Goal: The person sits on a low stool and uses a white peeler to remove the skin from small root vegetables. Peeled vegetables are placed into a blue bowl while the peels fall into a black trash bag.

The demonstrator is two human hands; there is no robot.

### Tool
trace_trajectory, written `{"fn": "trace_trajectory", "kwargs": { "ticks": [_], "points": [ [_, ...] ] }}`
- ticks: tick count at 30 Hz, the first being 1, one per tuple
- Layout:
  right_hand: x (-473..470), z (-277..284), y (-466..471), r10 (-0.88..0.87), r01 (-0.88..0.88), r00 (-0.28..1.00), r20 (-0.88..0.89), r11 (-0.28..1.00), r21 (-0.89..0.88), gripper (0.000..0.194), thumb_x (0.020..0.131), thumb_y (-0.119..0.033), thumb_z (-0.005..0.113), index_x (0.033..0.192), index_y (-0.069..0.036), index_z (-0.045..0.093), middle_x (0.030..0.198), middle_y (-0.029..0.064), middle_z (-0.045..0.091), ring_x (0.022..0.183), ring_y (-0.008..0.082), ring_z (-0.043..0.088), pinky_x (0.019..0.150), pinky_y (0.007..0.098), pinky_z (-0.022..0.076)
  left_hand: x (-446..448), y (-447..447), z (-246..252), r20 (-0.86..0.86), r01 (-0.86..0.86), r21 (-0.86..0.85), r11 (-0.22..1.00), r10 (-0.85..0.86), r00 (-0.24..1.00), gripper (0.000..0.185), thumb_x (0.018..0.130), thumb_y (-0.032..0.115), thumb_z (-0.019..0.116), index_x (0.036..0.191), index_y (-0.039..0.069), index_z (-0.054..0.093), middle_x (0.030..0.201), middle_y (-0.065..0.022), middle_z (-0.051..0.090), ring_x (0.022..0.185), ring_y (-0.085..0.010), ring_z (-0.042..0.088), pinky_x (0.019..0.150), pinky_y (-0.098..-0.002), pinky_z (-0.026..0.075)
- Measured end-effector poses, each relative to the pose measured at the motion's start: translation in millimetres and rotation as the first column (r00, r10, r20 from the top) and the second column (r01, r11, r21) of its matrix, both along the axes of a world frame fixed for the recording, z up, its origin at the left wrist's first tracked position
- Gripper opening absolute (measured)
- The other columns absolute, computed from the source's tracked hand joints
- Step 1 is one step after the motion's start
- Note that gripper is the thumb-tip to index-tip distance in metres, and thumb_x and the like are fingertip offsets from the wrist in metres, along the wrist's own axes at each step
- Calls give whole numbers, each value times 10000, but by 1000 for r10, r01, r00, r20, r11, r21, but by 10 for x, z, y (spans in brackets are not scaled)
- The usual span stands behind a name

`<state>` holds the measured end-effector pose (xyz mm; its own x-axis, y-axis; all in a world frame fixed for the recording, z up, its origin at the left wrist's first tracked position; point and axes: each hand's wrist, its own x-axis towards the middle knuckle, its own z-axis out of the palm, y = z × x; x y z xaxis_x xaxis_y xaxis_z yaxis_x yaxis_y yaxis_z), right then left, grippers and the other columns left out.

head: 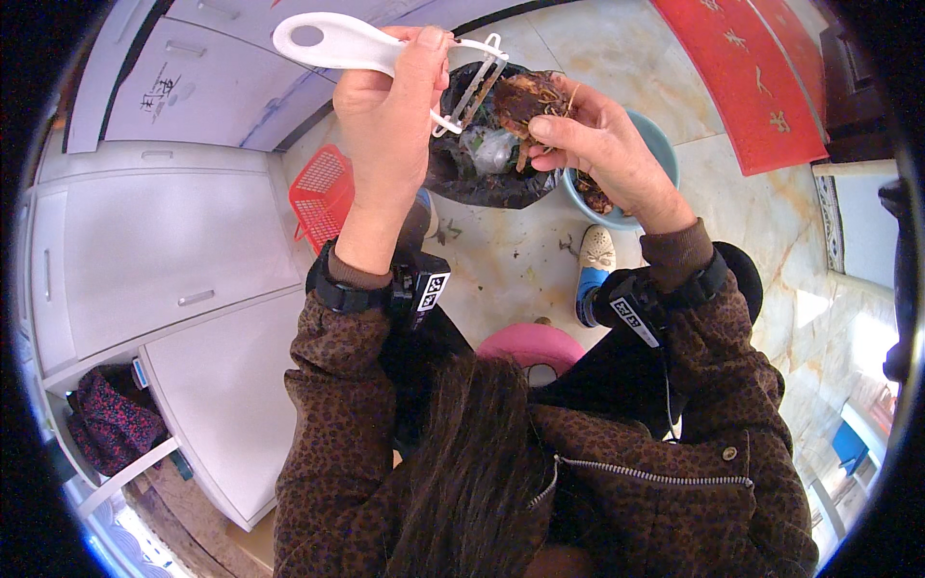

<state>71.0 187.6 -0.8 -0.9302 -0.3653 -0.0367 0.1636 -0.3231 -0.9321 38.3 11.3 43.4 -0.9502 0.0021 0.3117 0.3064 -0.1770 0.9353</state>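
My left hand [394,126] grips a white Y-shaped vegetable peeler [340,40] near its head, the handle pointing to the upper left. Brown residue clings to the peeler's blade. In my right hand [607,144] is a rough dark-brown root vegetable [524,101] with stringy rootlets, between thumb and fingers. A narrow gap separates blade and root. Below both hands stands an opened black plastic bag [506,191] with clear plastic and green scraps inside. Behind my right hand sits a light-blue basin [661,144], partly hidden, with more brown roots [594,196] in it.
A red plastic basket [321,191] stands left of the bag. Scraps lie on the marble-patterned floor [498,267] between my feet, near a pink round seat [531,343]. White cabinets [173,246] line the left, with one drawer [115,426] pulled out. A red banner [751,79] hangs at upper right.
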Motion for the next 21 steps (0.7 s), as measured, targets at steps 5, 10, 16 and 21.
{"fn": "trace_trajectory", "kwargs": {
  "ticks": [5,10,16,21],
  "points": [
    [6,2,-2,3,-2,1000,25,999,-35,479,784,-253,663,1165,-9,505,969,31,587,819,91,576,739,219,500,13,8,-27,31,18,-18,1000,-18,999,113,850,124,589,866,11,590,742,-35,582,562,-27,465,460,-138,336],
    [3,-2,-23,46,-45,999,19,996,-73,485,792,-271,657,1166,-4,501,976,39,586,821,94,578,741,223,502,35,46,-66,95,15,-64,998,-9,995,136,854,153,585,875,19,595,701,-10,565,497,-8,431,394,-140,306],
    [5,-32,-26,60,-58,998,16,993,-99,474,810,-295,639,1139,19,505,964,58,586,812,105,585,735,230,506,63,107,-113,102,53,-104,993,-42,994,143,852,169,584,856,26,597,644,9,545,432,-6,408,336,-161,284],
    [17,-77,-72,82,-76,996,36,986,-152,447,836,-329,608,1105,16,518,915,45,575,775,93,574,730,239,507,85,158,-145,2,-21,-207,978,21,1000,114,831,127,607,839,14,598,656,7,561,510,-16,469,434,-166,357]
  ]
}}
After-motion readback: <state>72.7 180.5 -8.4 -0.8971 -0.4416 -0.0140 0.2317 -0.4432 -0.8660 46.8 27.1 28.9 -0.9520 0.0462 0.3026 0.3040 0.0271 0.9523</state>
